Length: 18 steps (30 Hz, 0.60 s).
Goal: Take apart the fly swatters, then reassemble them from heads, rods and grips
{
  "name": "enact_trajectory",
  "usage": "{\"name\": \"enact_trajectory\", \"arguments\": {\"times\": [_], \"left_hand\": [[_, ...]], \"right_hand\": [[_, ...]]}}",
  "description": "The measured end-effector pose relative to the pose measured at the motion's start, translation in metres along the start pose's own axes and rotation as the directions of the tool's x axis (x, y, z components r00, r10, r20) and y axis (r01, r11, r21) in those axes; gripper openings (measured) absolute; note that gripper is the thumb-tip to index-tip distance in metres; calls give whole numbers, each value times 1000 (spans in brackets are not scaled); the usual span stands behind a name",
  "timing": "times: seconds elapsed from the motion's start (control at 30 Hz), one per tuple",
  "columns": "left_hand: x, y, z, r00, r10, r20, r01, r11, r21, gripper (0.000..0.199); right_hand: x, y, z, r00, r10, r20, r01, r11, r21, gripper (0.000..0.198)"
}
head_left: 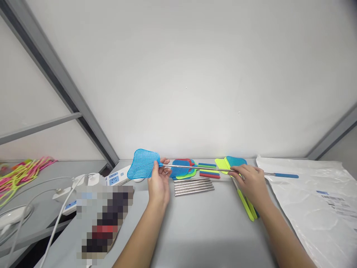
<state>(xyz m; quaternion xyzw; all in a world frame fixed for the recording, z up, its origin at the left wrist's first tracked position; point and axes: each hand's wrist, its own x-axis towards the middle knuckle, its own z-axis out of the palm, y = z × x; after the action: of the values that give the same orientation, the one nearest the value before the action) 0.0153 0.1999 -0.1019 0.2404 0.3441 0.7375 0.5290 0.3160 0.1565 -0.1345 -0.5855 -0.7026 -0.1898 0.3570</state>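
Observation:
A blue fly swatter (143,164) with a long metal rod and a blue grip is held level above the table. My left hand (159,182) closes round the rod just beside the mesh head. Farther along the rod, my right hand (249,182) grips it short of the blue handle. Behind the rod lie loose swatter heads (181,169) in blue, red and green, next to coloured handle grips (209,175). Several metal rods (193,187) lie side by side in front of them. Under my right hand are swatters with yellow-green handles (245,204) and yellow and blue heads.
A white plastic bag (315,201) spreads over the right side of the table. To the left are power strips (117,177) with plugs and white cables, and a blurred-out object (107,219). Pink and yellow cords (28,175) lie on the far-left surface. A pale wall rises behind.

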Motion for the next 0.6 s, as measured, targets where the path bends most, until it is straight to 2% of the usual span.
{"name": "enact_trajectory", "arguments": {"times": [0.13,0.27,0.37,0.47,0.6], "left_hand": [[2,5,-1,999,41,-12,-41,999,-8,33],[-6,-2,3,993,116,37,-117,993,14,33],[-23,-18,10,993,44,106,-51,997,64,34],[-41,-32,17,972,-119,202,103,991,89,41],[-49,-35,18,967,-131,220,103,985,137,47]], "right_hand": [[0,0,2,1000,-28,-4,28,999,19,26],[2,-8,1,999,-37,-4,37,997,69,23],[3,-24,0,996,-84,-18,85,993,81,22],[3,-45,0,992,-126,-19,127,988,91,21],[2,-56,0,992,-123,-6,123,988,96,20]]}}
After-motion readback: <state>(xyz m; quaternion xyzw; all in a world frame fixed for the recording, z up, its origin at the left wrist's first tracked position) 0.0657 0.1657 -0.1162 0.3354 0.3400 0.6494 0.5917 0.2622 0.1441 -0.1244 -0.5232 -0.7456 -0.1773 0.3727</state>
